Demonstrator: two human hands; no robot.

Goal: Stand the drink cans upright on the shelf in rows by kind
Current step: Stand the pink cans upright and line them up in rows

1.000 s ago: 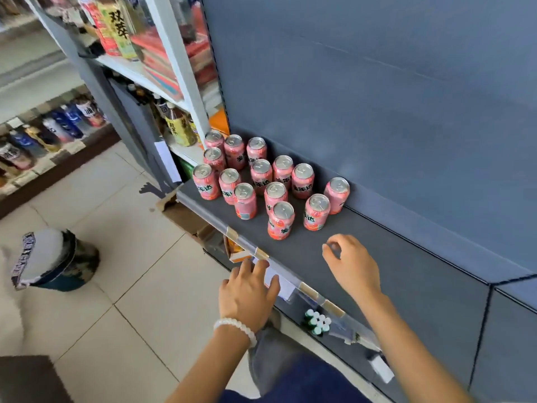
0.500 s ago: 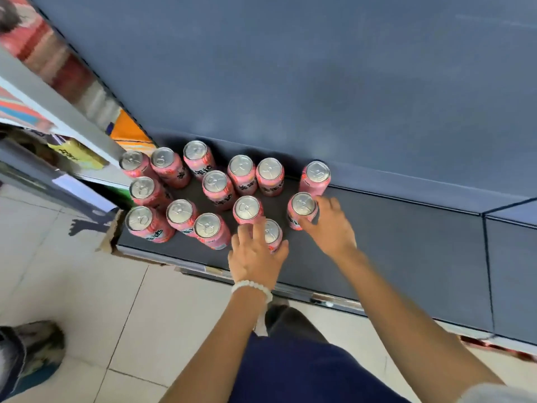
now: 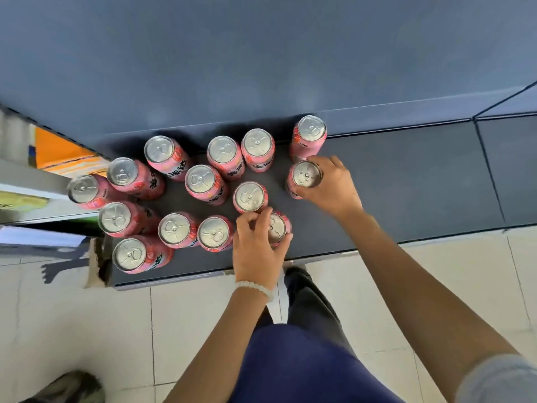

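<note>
Several pink drink cans with silver tops stand upright in loose rows on the dark grey shelf (image 3: 406, 184). My left hand (image 3: 257, 251), a white bead bracelet on its wrist, grips the front can (image 3: 278, 226) near the shelf's front edge, fingers curled round its rim. My right hand (image 3: 331, 187) grips another pink can (image 3: 305, 175) from the right side. Just behind that one stands the back-right can (image 3: 311, 133) against the shelf's rear wall. A further can (image 3: 250, 196) stands between my two hands.
The right half of the shelf is bare grey surface. A white upright (image 3: 32, 181) and a neighbouring shelf with orange packaging (image 3: 58, 152) border the left. Pale floor tiles (image 3: 116, 330) lie below, with my legs in dark trousers at the bottom.
My view has swung to look straight down on the cans. Both hands came forward from the shelf's edge; the left now grips the front can and the right grips a can.
</note>
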